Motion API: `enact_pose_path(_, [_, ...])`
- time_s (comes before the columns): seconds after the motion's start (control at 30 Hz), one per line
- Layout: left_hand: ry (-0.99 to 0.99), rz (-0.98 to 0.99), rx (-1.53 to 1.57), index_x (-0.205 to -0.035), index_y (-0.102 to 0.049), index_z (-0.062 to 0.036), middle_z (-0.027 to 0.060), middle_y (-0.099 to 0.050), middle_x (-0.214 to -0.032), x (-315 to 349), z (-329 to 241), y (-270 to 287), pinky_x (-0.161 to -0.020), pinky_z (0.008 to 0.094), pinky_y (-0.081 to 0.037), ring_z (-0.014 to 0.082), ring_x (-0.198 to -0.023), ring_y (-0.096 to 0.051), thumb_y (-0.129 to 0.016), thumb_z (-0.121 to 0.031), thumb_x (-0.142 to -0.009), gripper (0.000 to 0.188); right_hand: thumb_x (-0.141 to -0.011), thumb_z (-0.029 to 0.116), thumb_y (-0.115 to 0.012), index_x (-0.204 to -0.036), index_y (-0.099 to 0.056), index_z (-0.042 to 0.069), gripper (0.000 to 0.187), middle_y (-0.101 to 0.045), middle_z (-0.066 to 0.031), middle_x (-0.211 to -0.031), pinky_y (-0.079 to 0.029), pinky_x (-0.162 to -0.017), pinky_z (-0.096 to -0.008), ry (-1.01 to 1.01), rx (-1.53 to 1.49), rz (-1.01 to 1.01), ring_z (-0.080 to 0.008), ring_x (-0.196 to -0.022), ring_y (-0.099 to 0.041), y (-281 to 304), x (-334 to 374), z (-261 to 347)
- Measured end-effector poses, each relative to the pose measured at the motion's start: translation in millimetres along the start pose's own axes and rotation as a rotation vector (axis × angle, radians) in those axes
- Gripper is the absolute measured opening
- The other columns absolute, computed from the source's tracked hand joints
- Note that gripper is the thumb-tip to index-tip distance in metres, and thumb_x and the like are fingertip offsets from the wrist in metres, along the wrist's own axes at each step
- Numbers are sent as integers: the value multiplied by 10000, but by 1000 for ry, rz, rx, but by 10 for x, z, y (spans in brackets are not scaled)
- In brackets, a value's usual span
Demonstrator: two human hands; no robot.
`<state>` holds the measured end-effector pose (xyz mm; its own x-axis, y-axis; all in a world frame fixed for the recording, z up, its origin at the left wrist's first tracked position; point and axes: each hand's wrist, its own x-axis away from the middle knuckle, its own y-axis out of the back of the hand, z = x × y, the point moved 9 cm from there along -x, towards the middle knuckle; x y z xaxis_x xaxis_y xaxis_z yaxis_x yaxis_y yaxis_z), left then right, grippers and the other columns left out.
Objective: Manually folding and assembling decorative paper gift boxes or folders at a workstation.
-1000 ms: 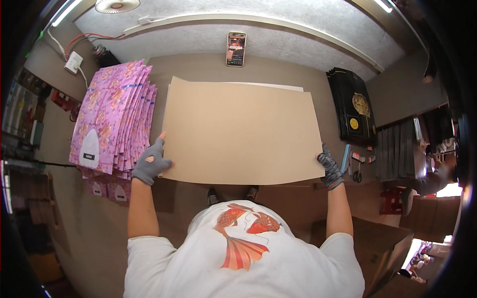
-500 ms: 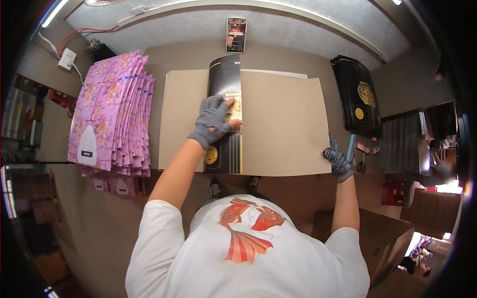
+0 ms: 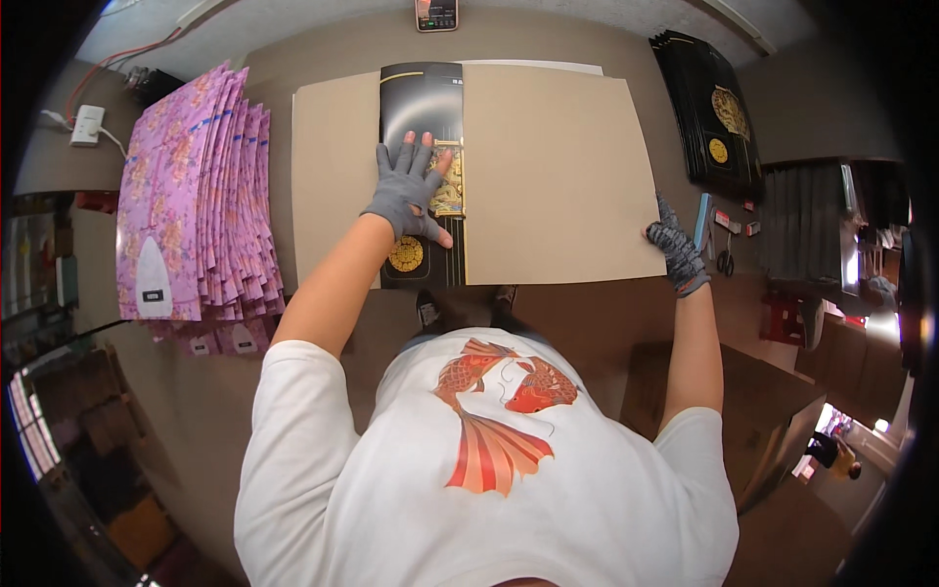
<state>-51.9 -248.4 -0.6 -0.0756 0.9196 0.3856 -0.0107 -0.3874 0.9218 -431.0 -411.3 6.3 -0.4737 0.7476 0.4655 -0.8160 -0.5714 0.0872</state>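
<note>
At upper centre, a spread left hand (image 3: 403,199) on a black flap (image 3: 421,108)

Across the upper middle of the frame lies the large tan sheet (image 3: 558,176), its left part apparently turned over so that the black flap, printed in gold, faces up. What worries me, watching, is that turned part: board this broad looks springy, and if the pressure came off early or fell unevenly, it could curl up or take a slanted crease. What looks like a lower sheet (image 3: 335,181) shows out to the left, and a white edge (image 3: 548,67) peeps out along the top, so the layers might slide on one another if the two hands pulled unequally. A hard tug at the far right could kink that side, too.

As for the hands, the left hand is wide, palm down, its fingers fanned over the flap, gripping nothing. Toward the right of the frame, the right hand (image 3: 677,247) touches the tan sheet's right edge, thumb toward the top face; whether its fingers close on the board from beneath, I cannot tell. Near that hand, farther right, lies a pair of scissors (image 3: 725,261).
</note>
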Motion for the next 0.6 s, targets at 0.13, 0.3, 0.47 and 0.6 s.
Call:
enact_pose_path(0.13, [-3, -12, 9, -1580, -138, -154, 237, -38, -1624, 26, 1, -29, -1102, 707, 3, 423, -1500, 31, -700, -862, -416, 1474, -778, 95, -626, -1522, -324, 55, 804, -510, -83, -1388, -417, -1018, -309, 8, -29, -12, -192, -1196, -510, -26, 14, -15])
enact_pose_path(0.3, [-37, -76, 21, -1571, -164, -121, 268, -102, -1605, 60, -16, 2, -1102, 703, -21, 446, -1491, -36, -683, -878, -369, 1512, -838, 187, -687, -1520, -336, 71, 775, -542, -58, -1334, -443, -972, -290, 35, 75, 4, -153, -1141, -534, 45, -37, -84])
enact_pose_path(0.47, [-17, -60, 41, -1573, -159, -134, 264, -116, -1604, 72, 45, -80, -1105, 699, -15, 444, -1491, -45, -686, -878, -363, 1516, -934, 489, -580, -1520, -311, 71, 769, -456, -83, -1456, -426, -1041, -332, 241, -519, 177, -215, -1271, -488, -519, -4, 393])
enact_pose_path(0.6, [-48, -82, 58, -1569, -154, -96, 247, -127, -1608, 32, -10, -26, -1109, 692, -24, 434, -1493, -59, -696, -871, -359, 1536, -906, 660, -510, -1515, -323, 103, 846, -364, -116, -1529, -411, -1064, -394, 397, -578, 160, -298, -1338, -425, -1344, -369, 745])
